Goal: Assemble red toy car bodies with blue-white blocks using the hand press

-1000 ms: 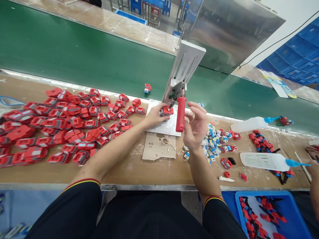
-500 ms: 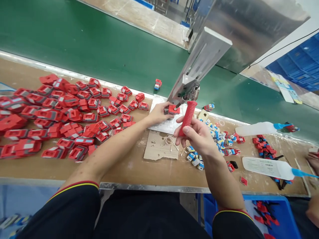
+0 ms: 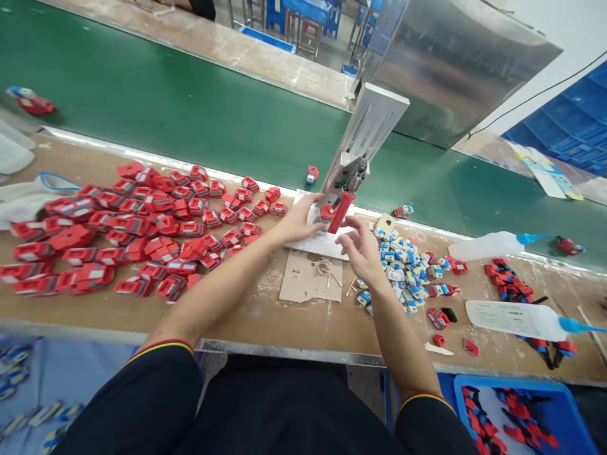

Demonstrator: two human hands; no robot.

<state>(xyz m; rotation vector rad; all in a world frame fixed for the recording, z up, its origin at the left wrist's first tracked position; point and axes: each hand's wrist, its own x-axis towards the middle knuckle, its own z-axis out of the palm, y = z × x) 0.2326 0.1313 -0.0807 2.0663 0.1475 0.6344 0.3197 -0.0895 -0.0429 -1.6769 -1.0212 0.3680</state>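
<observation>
My left hand (image 3: pixel 300 218) reaches to the foot of a small hand press (image 3: pixel 367 129) and pinches a red part (image 3: pixel 325 212) sitting under the press head on the metal base plate (image 3: pixel 317 241). The press's red lever handle (image 3: pixel 341 212) hangs tilted just right of that part. Just below the handle hovers my right hand (image 3: pixel 359 245), off the handle, with its fingers apart and nothing in them. A large pile of red parts (image 3: pixel 133 221) lies to the left of my left arm. Small blue-and-white pieces (image 3: pixel 403 265) lie to the right of my right hand.
A cardboard scrap (image 3: pixel 310 278) lies in front of the press. Two squeeze bottles (image 3: pixel 493 243) (image 3: pixel 516 316) lie at the right, and a blue tray (image 3: pixel 512 411) sits below the bench edge. The green conveyor belt (image 3: pixel 190 107) behind carries an assembled piece (image 3: pixel 312 174).
My right hand had gripped the red lever and pulled it down; it has now let go and the lever has swung back up. My left hand stayed on the red part.
</observation>
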